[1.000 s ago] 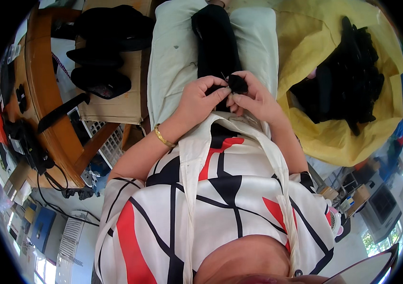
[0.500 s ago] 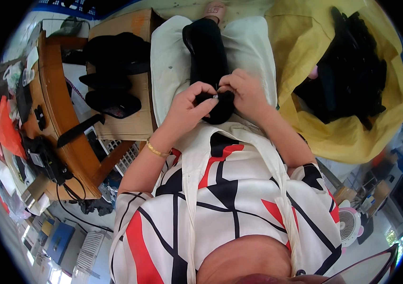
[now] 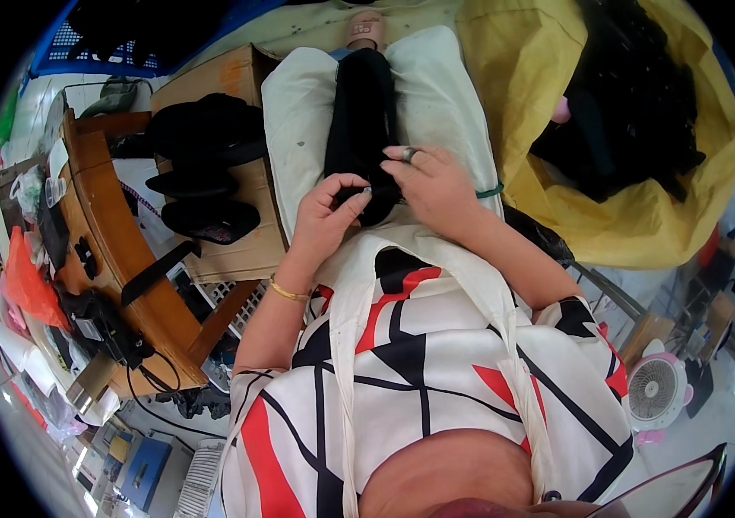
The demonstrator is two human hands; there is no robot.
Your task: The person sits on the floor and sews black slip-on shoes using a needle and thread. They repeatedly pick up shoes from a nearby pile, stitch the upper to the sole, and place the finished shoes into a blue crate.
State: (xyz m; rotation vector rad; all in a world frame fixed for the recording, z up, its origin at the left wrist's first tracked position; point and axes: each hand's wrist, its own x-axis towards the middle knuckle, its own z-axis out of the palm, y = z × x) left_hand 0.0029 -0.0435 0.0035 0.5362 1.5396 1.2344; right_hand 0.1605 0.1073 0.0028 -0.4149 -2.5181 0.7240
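A long black fabric piece, rounded at its near end, lies along my lap over a white apron. My left hand pinches the near end of the piece between thumb and forefinger. Just to the right and a little farther away is my right hand, its thumb and fingertips drawn together. A metal ring is on one of its fingers. Whatever the right fingertips hold is too small to make out.
At my left, black shoe-like pieces lie on a cardboard box, beside a wooden table with tools and an orange bag. A yellow sack of black pieces stands right. A fan is at lower right.
My right hand has drawn apart from the left and shifted slightly away from the piece's near end. The left hand keeps its pinch there. The whole view has shifted a little.
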